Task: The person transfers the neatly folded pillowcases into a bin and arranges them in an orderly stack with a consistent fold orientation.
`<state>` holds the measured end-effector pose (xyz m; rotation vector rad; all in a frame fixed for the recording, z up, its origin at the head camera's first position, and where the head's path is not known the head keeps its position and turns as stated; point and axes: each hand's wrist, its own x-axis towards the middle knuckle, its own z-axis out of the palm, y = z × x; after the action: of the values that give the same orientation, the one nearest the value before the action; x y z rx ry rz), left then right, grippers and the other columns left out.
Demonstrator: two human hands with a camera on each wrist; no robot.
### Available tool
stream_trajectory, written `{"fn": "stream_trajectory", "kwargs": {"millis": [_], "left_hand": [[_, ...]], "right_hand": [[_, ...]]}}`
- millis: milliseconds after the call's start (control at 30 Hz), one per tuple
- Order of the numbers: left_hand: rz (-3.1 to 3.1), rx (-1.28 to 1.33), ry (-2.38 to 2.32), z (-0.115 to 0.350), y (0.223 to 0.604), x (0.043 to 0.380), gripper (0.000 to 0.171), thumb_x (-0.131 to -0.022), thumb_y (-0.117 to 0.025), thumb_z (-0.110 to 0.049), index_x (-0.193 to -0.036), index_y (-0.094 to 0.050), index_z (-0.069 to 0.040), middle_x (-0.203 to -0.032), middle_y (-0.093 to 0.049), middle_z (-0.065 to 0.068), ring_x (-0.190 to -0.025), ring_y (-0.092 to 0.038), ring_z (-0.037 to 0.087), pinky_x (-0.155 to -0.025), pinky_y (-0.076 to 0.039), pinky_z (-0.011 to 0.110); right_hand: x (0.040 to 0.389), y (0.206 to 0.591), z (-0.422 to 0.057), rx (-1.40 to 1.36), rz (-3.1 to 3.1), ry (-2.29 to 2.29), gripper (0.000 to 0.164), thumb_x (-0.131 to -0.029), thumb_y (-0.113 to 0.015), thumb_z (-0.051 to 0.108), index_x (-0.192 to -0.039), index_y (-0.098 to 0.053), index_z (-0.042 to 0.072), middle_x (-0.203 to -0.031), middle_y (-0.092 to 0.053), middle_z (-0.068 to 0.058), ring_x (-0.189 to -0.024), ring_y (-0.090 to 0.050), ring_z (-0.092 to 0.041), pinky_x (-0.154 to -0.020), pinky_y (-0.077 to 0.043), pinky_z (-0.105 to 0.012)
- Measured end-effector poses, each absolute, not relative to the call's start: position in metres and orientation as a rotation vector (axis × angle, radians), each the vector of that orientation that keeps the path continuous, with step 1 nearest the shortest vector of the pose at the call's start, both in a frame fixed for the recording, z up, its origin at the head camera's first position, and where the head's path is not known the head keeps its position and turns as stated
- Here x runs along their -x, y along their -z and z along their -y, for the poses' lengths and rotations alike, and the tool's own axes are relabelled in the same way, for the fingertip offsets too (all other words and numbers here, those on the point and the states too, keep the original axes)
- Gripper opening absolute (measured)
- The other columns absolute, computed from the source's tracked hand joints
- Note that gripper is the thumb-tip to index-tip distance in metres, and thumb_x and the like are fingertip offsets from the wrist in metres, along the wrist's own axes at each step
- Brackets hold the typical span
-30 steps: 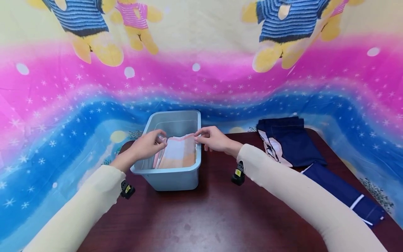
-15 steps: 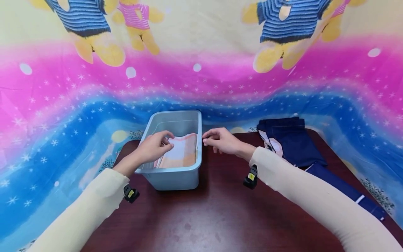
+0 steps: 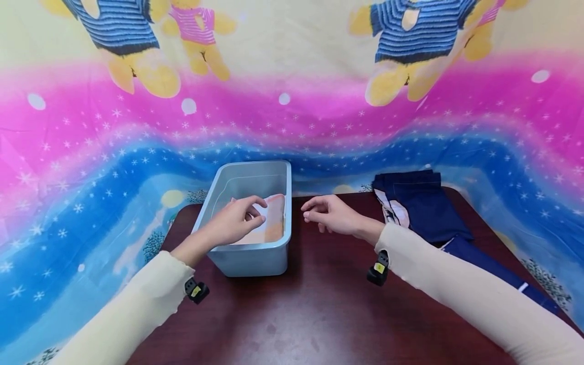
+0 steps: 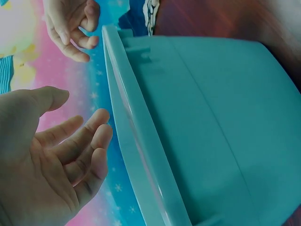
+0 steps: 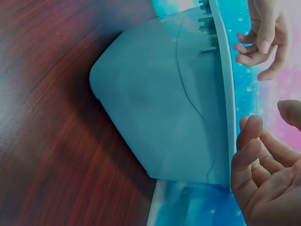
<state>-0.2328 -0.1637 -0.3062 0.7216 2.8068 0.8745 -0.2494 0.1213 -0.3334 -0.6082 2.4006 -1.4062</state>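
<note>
A grey-blue plastic bin (image 3: 255, 263) stands on the table, with a folded white, pink and orange cloth (image 3: 275, 210) lying inside. Above the bin's near left part, my left hand (image 3: 232, 221) hovers with loosely bent fingers and nothing in them; it covers part of the cloth. My right hand (image 3: 335, 215) is in the air just right of the bin, fingers also relaxed and holding nothing. In the left wrist view the left palm (image 4: 47, 174) shows bare beside the bin's rim (image 4: 141, 132). The right wrist view shows the right hand's fingers (image 5: 244, 174) near the rim.
At the table's right back lies a folded navy garment (image 3: 429, 208) with a pale printed patch. A second navy folded piece (image 3: 497, 271) with white stripes lies nearer, partly behind the right sleeve (image 3: 465, 284). A patterned curtain (image 3: 328, 121) hangs behind the dark red table (image 3: 301, 314).
Both hands have let go of the cloth's top edge. My right hand has moved right, out of the bin; my left hand has shifted right and slightly nearer. The cloth stays in the bin.
</note>
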Motion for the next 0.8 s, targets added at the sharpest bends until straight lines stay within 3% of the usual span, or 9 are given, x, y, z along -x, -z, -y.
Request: {"fn": "stream_trajectory", "kwargs": {"millis": [200,367,433,533,800], "left_hand": [[-2.792,-0.807,-0.898,0.154,0.306,0.228,0.035,-0.101,-0.060,-0.026,-0.134,-0.059,-0.015,-0.112,-0.074,0.003,-0.100,-0.070,0.017,-0.119,-0.009,0.068],[-2.764,-0.910,-0.930,0.141,0.307,0.225,0.035,-0.100,-0.061,-0.020,-0.134,-0.059,-0.012,-0.113,-0.074,0.005,-0.099,-0.070,0.016,-0.113,-0.036,0.057],[-2.749,-0.932,-0.944,0.136,0.308,0.223,0.032,-0.100,-0.062,-0.017,-0.131,-0.060,-0.009,-0.111,-0.074,0.006,-0.097,-0.071,0.016,-0.101,-0.051,0.048],[-2.729,-0.924,-0.952,0.129,0.309,0.221,0.033,-0.099,-0.063,-0.017,-0.130,-0.061,-0.008,-0.110,-0.074,0.007,-0.096,-0.070,0.016,-0.090,-0.058,0.038],[-2.705,-0.875,-0.926,0.112,0.311,0.216,0.031,-0.100,-0.062,-0.024,-0.130,-0.060,-0.016,-0.106,-0.073,0.000,-0.088,-0.067,0.010,-0.078,-0.055,0.029]], "right_hand": [[0.246,0.334,-0.132,0.598,-2.408,1.403,0.029,-0.103,-0.057,0.019,-0.128,-0.063,0.005,-0.107,-0.073,-0.013,-0.069,-0.060,-0.034,-0.053,-0.047,-0.029],[0.244,0.334,-0.142,0.580,-2.413,1.394,0.030,-0.104,-0.056,0.019,-0.128,-0.062,0.004,-0.107,-0.073,-0.014,-0.066,-0.060,-0.026,-0.053,-0.047,-0.029],[0.244,0.334,-0.147,0.583,-2.421,1.386,0.030,-0.104,-0.056,0.019,-0.129,-0.062,0.003,-0.108,-0.073,-0.015,-0.066,-0.060,-0.025,-0.053,-0.047,-0.029],[0.244,0.335,-0.154,0.582,-2.439,1.369,0.030,-0.104,-0.056,0.019,-0.129,-0.062,0.003,-0.108,-0.073,-0.015,-0.066,-0.060,-0.026,-0.053,-0.047,-0.030],[0.245,0.340,-0.174,0.584,-2.473,1.331,0.032,-0.103,-0.057,0.020,-0.129,-0.061,0.001,-0.108,-0.073,-0.016,-0.064,-0.060,-0.018,-0.053,-0.048,-0.032]]}}
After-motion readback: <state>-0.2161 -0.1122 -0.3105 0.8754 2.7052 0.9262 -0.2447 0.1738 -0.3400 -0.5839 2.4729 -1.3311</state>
